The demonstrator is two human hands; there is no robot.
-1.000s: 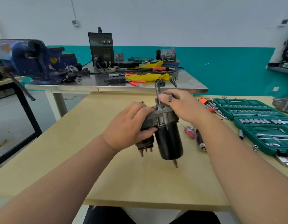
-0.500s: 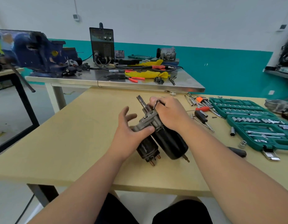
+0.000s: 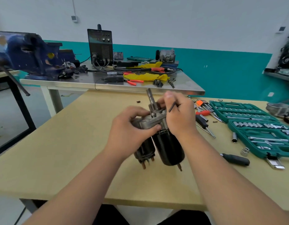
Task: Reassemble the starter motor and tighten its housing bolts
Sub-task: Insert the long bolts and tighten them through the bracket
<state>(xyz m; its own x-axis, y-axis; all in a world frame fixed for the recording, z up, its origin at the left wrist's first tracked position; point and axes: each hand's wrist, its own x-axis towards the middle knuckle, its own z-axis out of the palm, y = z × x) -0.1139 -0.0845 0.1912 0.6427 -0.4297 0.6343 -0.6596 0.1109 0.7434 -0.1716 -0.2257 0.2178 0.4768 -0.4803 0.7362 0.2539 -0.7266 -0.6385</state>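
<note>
At table (image 3: 72,143) | left hand (image 3: 129,129) grips starter motor (image 3: 170,147) | right hand (image 3: 182,117) pinches hex key (image 3: 172,106)

My left hand (image 3: 129,127) grips the grey housing end of the starter motor (image 3: 169,146), thumb on its flange, and holds it nearly upright over the wooden table (image 3: 75,143) with the shaft (image 3: 151,98) pointing up. My right hand (image 3: 181,117) pinches a black hex key (image 3: 173,106) beside the shaft. An open green socket set (image 3: 254,127) and a black-handled screwdriver (image 3: 236,159) lie to my right.
</note>
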